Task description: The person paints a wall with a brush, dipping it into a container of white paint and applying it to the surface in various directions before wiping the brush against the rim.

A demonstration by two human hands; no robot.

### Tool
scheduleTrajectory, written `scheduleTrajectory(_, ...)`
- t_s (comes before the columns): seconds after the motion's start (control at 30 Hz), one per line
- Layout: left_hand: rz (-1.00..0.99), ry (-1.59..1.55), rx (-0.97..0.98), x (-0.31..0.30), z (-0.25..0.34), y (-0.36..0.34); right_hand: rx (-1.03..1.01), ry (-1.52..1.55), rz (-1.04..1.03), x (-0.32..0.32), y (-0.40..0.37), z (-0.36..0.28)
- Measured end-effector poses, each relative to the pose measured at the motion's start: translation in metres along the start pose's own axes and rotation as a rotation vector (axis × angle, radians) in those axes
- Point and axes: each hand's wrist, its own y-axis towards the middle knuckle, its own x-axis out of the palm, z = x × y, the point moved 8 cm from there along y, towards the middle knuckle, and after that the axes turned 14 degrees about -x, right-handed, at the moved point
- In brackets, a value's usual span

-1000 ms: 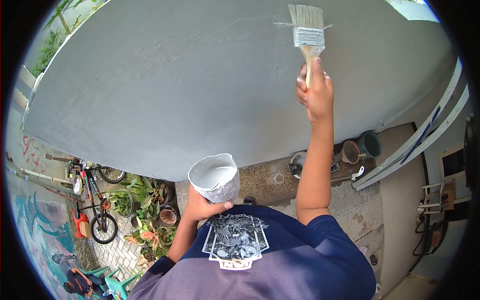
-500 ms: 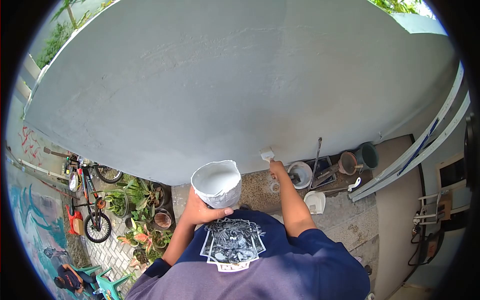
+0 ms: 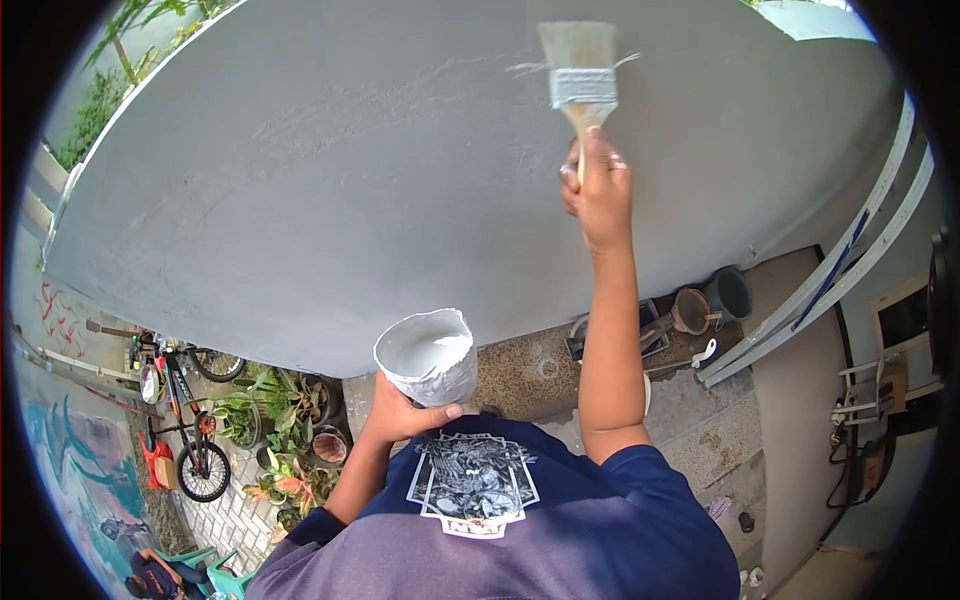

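My right hand (image 3: 598,195) is closed around the wooden handle of a wide flat paintbrush (image 3: 584,85), raised high in front of the grey wall (image 3: 400,180). Its pale bristles point upward and overlap the wall in this view. White paint coats the brush's metal band, and stray bristles stick out at both sides. In front of my chest, my left hand (image 3: 405,412) grips a paint-smeared container (image 3: 440,385) with a ragged rim. White paint (image 3: 430,355) shows inside it.
Two buckets (image 3: 728,295) stand at the wall's foot on the right, near long pale rails (image 3: 845,265). Potted plants (image 3: 290,420) and a bicycle (image 3: 195,425) are at left. A seated person (image 3: 155,575) is at lower left.
My right hand has swung the paintbrush from low by the wall's foot to high up in front of the wall. My left hand with the container has barely moved.
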Motion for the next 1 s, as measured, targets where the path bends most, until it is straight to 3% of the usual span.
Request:
scheduleTrajectory(0.07, 0.003, -0.005, 0.02, 0.001, 0.005, 0.0, 0.235, -0.141, -0.056, -0.019, -0.018, 0.076)
scheduleTrajectory(0.13, 0.017, -0.021, 0.033, 0.0, 0.004, -0.001, 0.197, -0.174, -0.035, -0.049, -0.06, 0.16)
scheduleTrajectory(0.2, 0.029, 0.015, -0.005, -0.003, -0.007, -0.002, 0.362, -0.227, 0.022, -0.082, -0.129, 0.223)
scheduleTrajectory(0.27, 0.053, -0.02, -0.021, -0.005, -0.01, -0.004, 0.849, -0.195, 0.017, -0.131, -0.217, 0.29)
scheduleTrajectory(0.33, 0.072, -0.056, -0.035, -0.006, -0.012, -0.005, 1.145, -0.646, 0.044, -0.195, -0.29, 0.328)
scheduleTrajectory(0.47, 0.052, 0.032, 0.04, -0.007, -0.006, -0.006, 1.054, -0.464, 0.124, -0.186, -0.276, 0.31)
scheduleTrajectory(0.53, 0.067, -0.071, -0.081, -0.01, -0.022, -0.007, 0.927, -0.386, 0.05, -0.143, -0.198, 0.256)
scheduleTrajectory(0.63, 0.057, -0.034, -0.015, -0.008, -0.01, -0.006, 0.733, -0.361, -0.056, -0.097, -0.123, 0.147)
scheduleTrajectory(0.67, 0.068, -0.028, 0.063, -0.008, -0.004, -0.003, 0.623, -0.328, -0.037, -0.083, -0.097, 0.11)
scheduleTrajectory(0.83, 0.009, 0.039, 0.005, -0.008, -0.006, 0.001, 0.024, -0.086, 0.016, -0.017, 0.007, -0.04)
scheduleTrajectory(0.93, 0.02, -0.051, 0.027, -0.006, 0.003, 0.0, 0.035, -0.23, -0.079, 0.008, 0.037, -0.037)
scheduleTrajectory(1.0, 0.011, -0.022, 0.029, -0.005, 0.006, -0.001, 0.014, -0.431, -0.087, 0.003, 0.029, 0.022)
